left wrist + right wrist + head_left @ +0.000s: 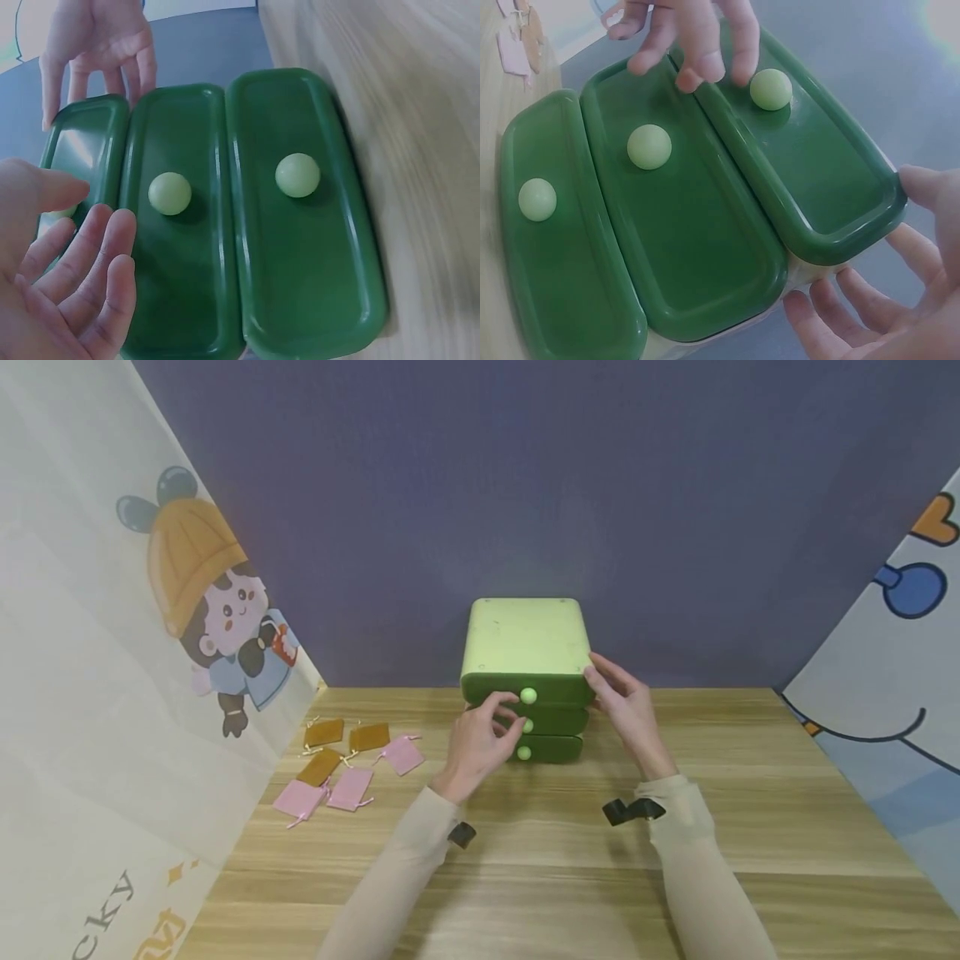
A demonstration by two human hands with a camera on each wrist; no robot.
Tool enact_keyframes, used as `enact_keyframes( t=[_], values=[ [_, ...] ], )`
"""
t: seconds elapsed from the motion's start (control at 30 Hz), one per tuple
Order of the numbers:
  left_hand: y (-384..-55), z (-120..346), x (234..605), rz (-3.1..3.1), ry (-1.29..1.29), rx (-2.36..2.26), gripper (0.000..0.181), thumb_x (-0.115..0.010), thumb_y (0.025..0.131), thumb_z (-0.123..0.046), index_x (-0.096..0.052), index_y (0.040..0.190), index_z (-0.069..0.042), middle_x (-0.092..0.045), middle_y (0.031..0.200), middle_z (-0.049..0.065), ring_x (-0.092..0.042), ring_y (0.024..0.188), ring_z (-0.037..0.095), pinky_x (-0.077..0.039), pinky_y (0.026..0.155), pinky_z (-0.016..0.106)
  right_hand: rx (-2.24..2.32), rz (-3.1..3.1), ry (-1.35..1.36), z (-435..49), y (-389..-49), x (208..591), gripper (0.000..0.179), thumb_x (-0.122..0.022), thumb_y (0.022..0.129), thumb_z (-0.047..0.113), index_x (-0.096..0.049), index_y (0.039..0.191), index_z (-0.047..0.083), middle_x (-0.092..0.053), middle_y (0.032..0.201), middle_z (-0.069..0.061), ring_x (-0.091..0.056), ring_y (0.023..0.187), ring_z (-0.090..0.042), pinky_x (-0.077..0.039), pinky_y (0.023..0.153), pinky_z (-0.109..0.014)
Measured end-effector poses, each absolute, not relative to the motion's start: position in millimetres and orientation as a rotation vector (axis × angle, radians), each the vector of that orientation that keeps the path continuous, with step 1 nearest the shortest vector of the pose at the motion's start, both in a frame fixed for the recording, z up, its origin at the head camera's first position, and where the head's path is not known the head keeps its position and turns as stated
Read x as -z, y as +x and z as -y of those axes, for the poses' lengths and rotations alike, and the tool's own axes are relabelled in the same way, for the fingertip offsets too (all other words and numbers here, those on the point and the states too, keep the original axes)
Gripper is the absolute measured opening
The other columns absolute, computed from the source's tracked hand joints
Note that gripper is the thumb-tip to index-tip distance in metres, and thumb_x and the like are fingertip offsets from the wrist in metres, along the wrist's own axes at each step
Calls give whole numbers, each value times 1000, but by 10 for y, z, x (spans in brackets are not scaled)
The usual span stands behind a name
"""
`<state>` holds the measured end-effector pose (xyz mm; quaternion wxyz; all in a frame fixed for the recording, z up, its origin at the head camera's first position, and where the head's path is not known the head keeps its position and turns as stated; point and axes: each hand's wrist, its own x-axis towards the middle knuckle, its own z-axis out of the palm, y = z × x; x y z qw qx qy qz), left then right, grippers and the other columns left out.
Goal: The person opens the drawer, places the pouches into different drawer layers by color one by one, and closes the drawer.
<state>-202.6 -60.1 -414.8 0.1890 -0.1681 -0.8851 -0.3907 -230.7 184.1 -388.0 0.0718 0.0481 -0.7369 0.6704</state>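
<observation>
A small cabinet (527,635) with a pale green top and three dark green drawers stands against the back wall. Each drawer front carries a round light green knob. My left hand (483,739) hovers in front of it, thumb and fingers loosely bent and parted near the top knob (771,90), nothing between them. In the left wrist view that hand (67,277) partly covers the top drawer (86,146). At the cabinet's right side, my right hand (628,710) rests its thumb at the upper corner and lays its fingers along the side wall.
Several small drawstring pouches lie on the wooden table (600,893) to the left, some orange-brown (369,737), some pink (350,789). A purple-grey wall (525,485) rises behind the cabinet. Panels with cartoon prints (217,602) stand on both sides.
</observation>
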Motion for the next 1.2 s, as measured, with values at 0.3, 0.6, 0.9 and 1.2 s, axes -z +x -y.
enact_keyframes(
  t=[0.3,0.6,0.9,1.2],
  values=[
    [-2042,618,4245,2529,-468,1078,25,-74,100,-25,-73,123,-16,-82,101,3,-76,73,14,-58,66,25,-2022,2223,126,-1834,-2305,3869,61,-64,106,44,-51,160,18,-50,164,-12,-62,118,2,-57,92,-15],
    [-2051,599,4316,2566,-466,1049,23,-73,100,-25,-74,121,-17,-82,100,1,-74,72,10,-57,66,23,-2014,2218,102,-1837,-2305,3883,61,-65,106,44,-51,159,17,-51,163,-12,-62,116,3,-57,91,-14],
    [-2075,576,4373,2583,-472,1010,24,-73,100,-25,-75,122,-15,-83,99,1,-76,73,12,-57,64,21,-2012,2217,107,-1840,-2311,3891,61,-64,106,45,-51,159,18,-51,164,-11,-62,116,3,-57,90,-14],
    [-2089,573,4447,2597,-468,983,23,-74,99,-25,-75,120,-17,-83,103,1,-77,75,11,-56,64,22,-2003,2223,114,-1834,-2313,3890,61,-64,106,45,-51,159,18,-52,163,-13,-62,115,4,-57,90,-14]
  ],
)
